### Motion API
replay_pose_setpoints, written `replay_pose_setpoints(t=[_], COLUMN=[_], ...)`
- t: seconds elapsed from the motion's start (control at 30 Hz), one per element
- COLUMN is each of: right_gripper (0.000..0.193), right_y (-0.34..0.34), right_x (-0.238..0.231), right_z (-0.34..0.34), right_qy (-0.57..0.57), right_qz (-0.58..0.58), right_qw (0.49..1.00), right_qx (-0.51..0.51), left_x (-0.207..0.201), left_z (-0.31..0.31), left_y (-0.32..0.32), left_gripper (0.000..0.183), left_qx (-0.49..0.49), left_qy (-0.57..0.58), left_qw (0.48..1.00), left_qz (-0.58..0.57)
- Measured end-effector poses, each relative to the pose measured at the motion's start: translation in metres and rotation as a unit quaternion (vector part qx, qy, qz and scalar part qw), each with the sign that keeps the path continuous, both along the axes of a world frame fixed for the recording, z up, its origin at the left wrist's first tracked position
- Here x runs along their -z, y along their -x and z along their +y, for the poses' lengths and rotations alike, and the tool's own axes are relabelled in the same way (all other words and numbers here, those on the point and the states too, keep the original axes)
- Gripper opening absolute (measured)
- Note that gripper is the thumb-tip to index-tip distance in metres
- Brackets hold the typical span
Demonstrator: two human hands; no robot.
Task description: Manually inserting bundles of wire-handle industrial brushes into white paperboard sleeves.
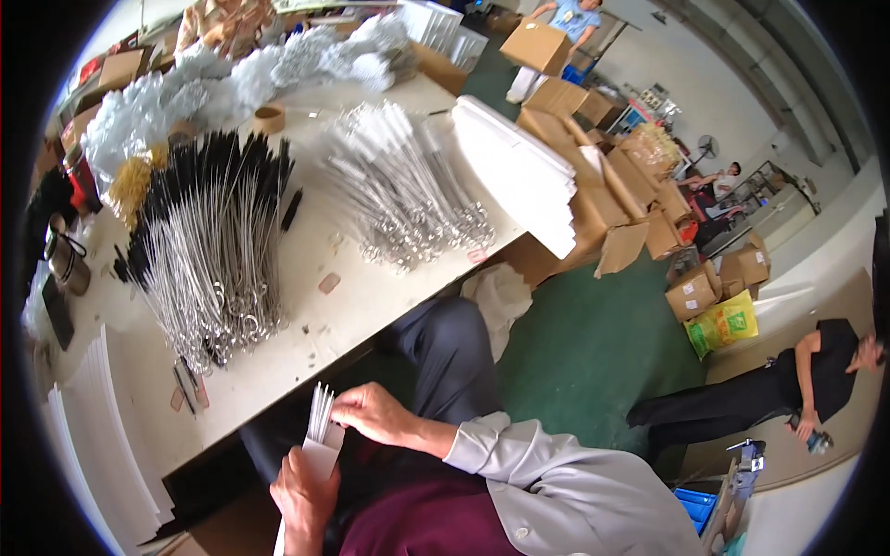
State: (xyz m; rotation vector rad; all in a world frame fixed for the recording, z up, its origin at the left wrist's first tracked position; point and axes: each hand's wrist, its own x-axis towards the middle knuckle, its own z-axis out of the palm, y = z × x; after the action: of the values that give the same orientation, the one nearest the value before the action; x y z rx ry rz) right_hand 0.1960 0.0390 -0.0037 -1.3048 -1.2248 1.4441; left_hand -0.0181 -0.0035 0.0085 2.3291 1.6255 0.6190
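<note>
My left hand [304, 491] is wrapped round a narrow white paper box [321, 458], held upright over my lap. Several thin white-and-silver rods [322, 408] stick out of its open top. At that opening, the fingers of my right hand [378, 413] are closed against the box's upper edge beside the rods. On the table lies a large pile of black-bristled wire brushes [209, 246], their looped ends toward me. To its right is a pile of white-bristled wire brushes [403, 185], laid the same way.
White flat cartons are stacked at the table's right end [519, 176] and near left [97, 435]. Plastic-wrapped bundles [250, 83] line the far side, near a tape roll [269, 118]. Cardboard boxes [579, 190] stand beyond the table. A person in black [797, 375] stands right; others are farther back.
</note>
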Motion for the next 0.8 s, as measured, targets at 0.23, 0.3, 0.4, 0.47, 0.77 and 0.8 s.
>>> replay_pose_setpoints(t=[0.23,0.3,0.4,0.47,0.77,0.8], right_gripper=[0.018,0.017,0.016,0.015,0.016,0.015], right_y=[0.004,0.005,0.009,0.013,0.021,0.027], right_x=[-0.009,-0.008,-0.018,-0.017,-0.022,-0.023], right_z=[-0.004,-0.006,-0.008,-0.012,-0.02,-0.022], right_qy=[0.035,0.028,-0.02,-0.131,-0.133,-0.137], right_qz=[0.029,0.018,-0.069,-0.172,-0.122,-0.096], right_qw=[0.999,0.999,0.997,0.975,0.98,0.98], right_qx=[0.005,0.013,0.02,0.041,0.09,0.107], left_x=[0.001,-0.001,0.001,0.004,-0.009,-0.007], left_z=[-0.004,-0.005,-0.005,-0.005,-0.005,-0.006], left_y=[0.001,0.0,-0.001,0.0,0.005,0.006], left_gripper=[0.05,0.05,0.049,0.049,0.058,0.052], left_qx=[-0.014,-0.016,-0.023,-0.023,0.008,-0.002], left_qy=[0.022,0.017,0.016,0.018,-0.011,0.009], left_qw=[1.0,1.0,0.999,0.999,1.0,1.0], left_qz=[-0.017,-0.018,-0.019,-0.02,-0.005,-0.024])
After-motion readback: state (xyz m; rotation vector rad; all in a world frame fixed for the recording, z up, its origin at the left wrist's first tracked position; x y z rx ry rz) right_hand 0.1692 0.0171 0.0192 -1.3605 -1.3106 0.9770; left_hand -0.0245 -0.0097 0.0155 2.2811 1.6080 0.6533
